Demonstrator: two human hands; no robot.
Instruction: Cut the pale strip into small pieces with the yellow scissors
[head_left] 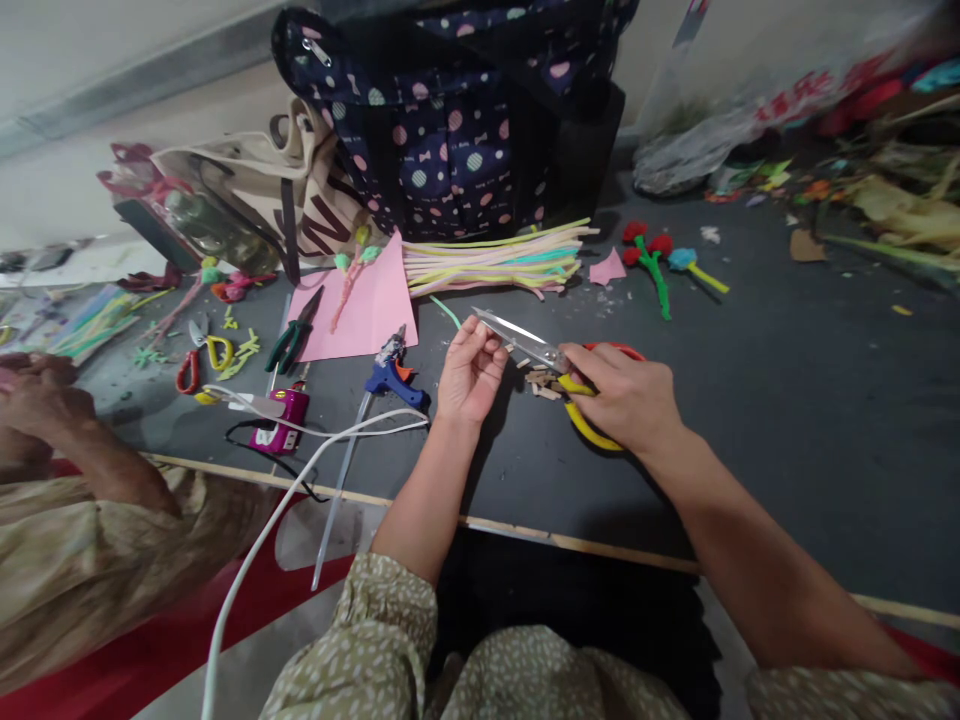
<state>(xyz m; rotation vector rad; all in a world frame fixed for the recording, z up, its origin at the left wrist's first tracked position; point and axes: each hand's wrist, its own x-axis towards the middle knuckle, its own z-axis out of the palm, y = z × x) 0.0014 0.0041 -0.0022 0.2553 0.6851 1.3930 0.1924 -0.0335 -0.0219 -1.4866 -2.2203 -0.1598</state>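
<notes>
Cutting under way at the table (pixel 787 420): right hand (pixel 626 400) clenched on yellow-handled scissors (pixel 551 358), left hand (pixel 471 372) pinching a small piece at the blades, brown offcuts (pixel 541 380) already heaped just below the fingers.

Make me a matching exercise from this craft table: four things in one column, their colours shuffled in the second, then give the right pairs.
Things:
1. glue gun
2. pliers
3. paper sheet
4. scissors in the right hand

Colours:
A. pink
B. yellow and orange handles
C. blue body
D. dark green handles

Pairs: 1-C, 2-D, 3-A, 4-B
</notes>
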